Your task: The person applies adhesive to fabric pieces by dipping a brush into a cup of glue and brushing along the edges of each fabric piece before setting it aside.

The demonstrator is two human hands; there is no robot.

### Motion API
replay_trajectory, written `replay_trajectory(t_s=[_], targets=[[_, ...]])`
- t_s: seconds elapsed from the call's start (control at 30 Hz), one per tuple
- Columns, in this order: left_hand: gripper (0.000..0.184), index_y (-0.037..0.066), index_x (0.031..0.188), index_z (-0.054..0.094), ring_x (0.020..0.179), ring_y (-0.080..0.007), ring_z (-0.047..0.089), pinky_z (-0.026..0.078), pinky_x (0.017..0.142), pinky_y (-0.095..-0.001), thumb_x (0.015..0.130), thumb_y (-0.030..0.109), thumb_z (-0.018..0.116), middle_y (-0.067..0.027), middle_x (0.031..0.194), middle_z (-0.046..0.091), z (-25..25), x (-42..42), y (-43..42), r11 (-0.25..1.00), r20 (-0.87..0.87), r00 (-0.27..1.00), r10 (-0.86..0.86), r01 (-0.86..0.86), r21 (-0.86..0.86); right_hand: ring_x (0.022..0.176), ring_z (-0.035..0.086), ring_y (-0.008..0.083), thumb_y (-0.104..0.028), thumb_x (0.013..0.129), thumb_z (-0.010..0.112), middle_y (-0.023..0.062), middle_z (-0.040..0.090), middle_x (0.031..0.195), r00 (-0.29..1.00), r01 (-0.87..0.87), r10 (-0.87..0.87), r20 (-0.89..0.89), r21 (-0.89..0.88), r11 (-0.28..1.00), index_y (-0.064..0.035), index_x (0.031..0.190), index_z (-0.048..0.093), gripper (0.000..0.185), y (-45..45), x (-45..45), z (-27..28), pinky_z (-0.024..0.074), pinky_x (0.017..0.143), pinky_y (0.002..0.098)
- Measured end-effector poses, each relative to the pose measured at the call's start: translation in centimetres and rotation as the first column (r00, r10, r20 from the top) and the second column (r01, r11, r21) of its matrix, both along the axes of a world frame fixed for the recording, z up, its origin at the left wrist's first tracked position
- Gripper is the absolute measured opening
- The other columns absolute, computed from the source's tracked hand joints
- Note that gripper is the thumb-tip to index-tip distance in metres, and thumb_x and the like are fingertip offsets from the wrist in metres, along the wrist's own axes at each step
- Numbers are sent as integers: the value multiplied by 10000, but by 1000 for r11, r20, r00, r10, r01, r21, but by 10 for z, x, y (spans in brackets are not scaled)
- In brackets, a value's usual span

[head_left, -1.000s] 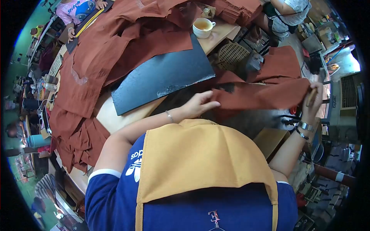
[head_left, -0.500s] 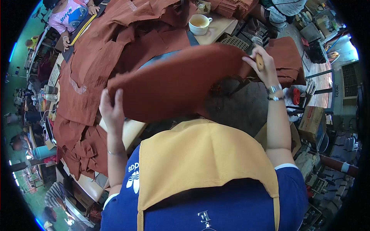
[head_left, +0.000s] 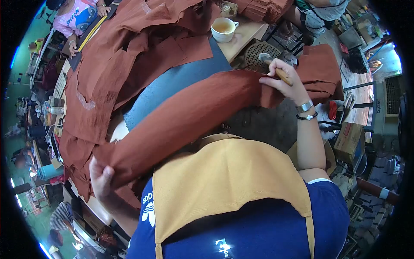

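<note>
A long rust-brown fabric piece (head_left: 185, 121) stretches between my two hands above my lap, bowed along its length. My left hand (head_left: 101, 176) is closed on its lower left end, thumb on top. At the upper right, my right hand (head_left: 285, 82) pinches the other end between thumb and fingers. The same hand also keeps a brush (head_left: 282, 76) with a wooden handle, its pale head pointing up and left. Behind the fabric lies a dark blue-grey board (head_left: 172, 86) on the table.
Heaped rust-brown pieces (head_left: 103, 82) cover the table's left side. A white cup (head_left: 224, 30) of pale brown liquid stands near the back edge. More brown pieces (head_left: 319, 71) are stacked at the right. Another person (head_left: 79, 19) has hands on the table at upper left.
My left hand has moved down and left, drawing the fabric piece out longer and uncovering the board. My right hand has shifted slightly left and down, still with the brush.
</note>
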State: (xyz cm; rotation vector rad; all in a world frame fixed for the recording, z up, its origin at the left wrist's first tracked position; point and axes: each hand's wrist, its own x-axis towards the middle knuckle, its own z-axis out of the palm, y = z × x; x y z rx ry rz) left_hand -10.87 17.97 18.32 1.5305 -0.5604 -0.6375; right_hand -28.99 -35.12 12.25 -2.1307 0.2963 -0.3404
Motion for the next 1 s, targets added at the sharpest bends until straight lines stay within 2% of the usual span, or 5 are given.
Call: replay_trajectory(t_s=[0.17, 0.3, 0.47, 0.63, 1.0], targets=[[332, -59, 1135, 587, 941, -100, 578, 480, 824, -268, 952, 200, 683, -85, 988, 667, -84, 118, -77, 853, 442, 896, -49, -192, 484, 656, 518, 212, -140, 802, 828, 99, 529, 724, 993, 116, -105, 53, -300, 947, -52, 859, 516, 330, -18, 32, -55, 476, 644, 337], [667, 151, 1479, 410, 1378, -339, 448, 381, 1044, -641, 908, 380, 669, -164, 1493, 468, -110, 71, -195, 612, 915, 335, -225, -683, 400, 752, 614, 421, -99, 819, 782, 208, 594, 763, 975, 223, -207, 84, -397, 890, -66, 897, 523, 272, -57, 46, -86, 503, 658, 428], [782, 214, 1550, 350, 1518, -369, 183, 149, 1150, -691, 918, 635, 536, -157, 1644, 215, -172, 14, -216, 636, 723, 583, -371, -408, 655, 724, 675, 351, -222, 930, 700, 166, 670, 809, 897, 338, -185, 402, -351, 873, -105, 1034, 602, 185, -79, 53, -71, 504, 631, 414], [838, 214, 1542, 373, 1518, -378, 172, 140, 1160, -678, 874, 683, 563, -162, 1642, 221, -168, 41, -225, 667, 730, 565, -384, -377, 643, 795, 676, 102, -398, 962, 671, 41, 748, 938, 959, 217, -238, 155, 141, 966, -82, 1234, 691, 417, -78, 75, -4, 530, 716, 256], [876, 213, 1536, 388, 1513, -407, 163, 135, 1154, -686, 842, 708, 584, -193, 1637, 208, -163, 17, -197, 628, 700, 632, -333, -406, 664, 877, 722, 215, -402, 818, 796, 126, 761, 951, 996, -24, -12, -94, -373, 928, -64, 1018, 773, 394, -84, 199, -37, 551, 825, 339]])
